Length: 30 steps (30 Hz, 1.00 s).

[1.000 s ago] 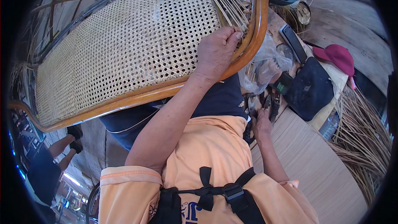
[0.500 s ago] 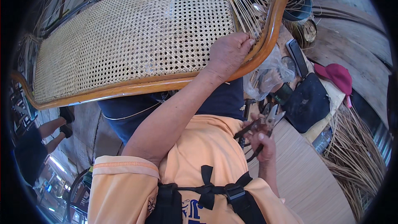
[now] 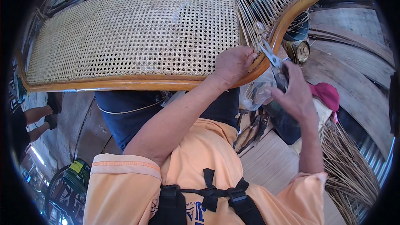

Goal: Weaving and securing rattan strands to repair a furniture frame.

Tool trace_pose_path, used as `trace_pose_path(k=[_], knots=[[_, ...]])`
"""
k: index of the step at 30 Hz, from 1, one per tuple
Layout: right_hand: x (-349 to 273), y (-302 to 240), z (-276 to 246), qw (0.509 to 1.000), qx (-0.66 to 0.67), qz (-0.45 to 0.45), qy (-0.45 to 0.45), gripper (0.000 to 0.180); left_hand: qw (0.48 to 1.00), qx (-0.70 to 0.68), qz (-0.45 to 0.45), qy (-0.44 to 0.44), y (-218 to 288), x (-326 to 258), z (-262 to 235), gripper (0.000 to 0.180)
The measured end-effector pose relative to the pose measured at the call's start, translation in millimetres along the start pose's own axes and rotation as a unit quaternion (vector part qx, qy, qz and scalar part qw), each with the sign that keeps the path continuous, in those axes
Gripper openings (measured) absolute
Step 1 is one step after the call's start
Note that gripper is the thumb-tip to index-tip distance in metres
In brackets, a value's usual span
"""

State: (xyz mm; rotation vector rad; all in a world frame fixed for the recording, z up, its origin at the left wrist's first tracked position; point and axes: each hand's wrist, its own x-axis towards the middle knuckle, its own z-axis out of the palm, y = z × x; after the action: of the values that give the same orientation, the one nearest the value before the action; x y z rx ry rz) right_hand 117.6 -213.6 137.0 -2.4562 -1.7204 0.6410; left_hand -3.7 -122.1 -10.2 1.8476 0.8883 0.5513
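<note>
A curved wooden frame (image 3: 287, 21) with a woven cane panel (image 3: 146, 33) lies across my lap. My left hand (image 3: 234, 64) is closed at the panel's right corner, its thumb and finger pinching by the frame's inner edge, where a cane strand (image 3: 249, 33) runs down to them. The fingers hide the strand's end. My right hand (image 3: 296, 93) holds a pair of pliers (image 3: 273, 60) by the dark handles. Their metal jaws point up and left, close to my left fingertips and over the frame's inner edge.
Loose cane strands (image 3: 275, 0) cross the frame's right section. Right of me are a red cap (image 3: 327, 96), a clear plastic bag (image 3: 252, 96), a bundle of cane strips (image 3: 350, 162) and a dark bucket (image 3: 299, 29). At far left a person's legs (image 3: 37, 116) show.
My right hand has brought the pliers up from beside my lap to the frame near my left hand. My left hand stays closed at the corner. The frame appears slightly shifted in view.
</note>
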Motion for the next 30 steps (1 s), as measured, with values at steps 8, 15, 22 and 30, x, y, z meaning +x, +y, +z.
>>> trace_pose_path(k=[8,15,22,30], knots=[[44,-17,-19,0.995,-0.074,-0.06,0.003,0.046,0.999,-0.013,0.023,0.022,-2,-1,0,0.02],[43,-17,-17,0.998,-0.04,-0.041,0.012,0.042,0.999,-0.006,0.013,0.038,-3,-3,-3,0.021],[49,-12,-25,0.997,-0.045,0.014,-0.06,0.043,0.999,0.017,0.006,0.027,0,-1,-2,0.021],[39,14,-14,0.992,-0.093,-0.079,0.01,0.043,1.0,-0.002,-0.004,0.004,0,-1,-5,0.019]])
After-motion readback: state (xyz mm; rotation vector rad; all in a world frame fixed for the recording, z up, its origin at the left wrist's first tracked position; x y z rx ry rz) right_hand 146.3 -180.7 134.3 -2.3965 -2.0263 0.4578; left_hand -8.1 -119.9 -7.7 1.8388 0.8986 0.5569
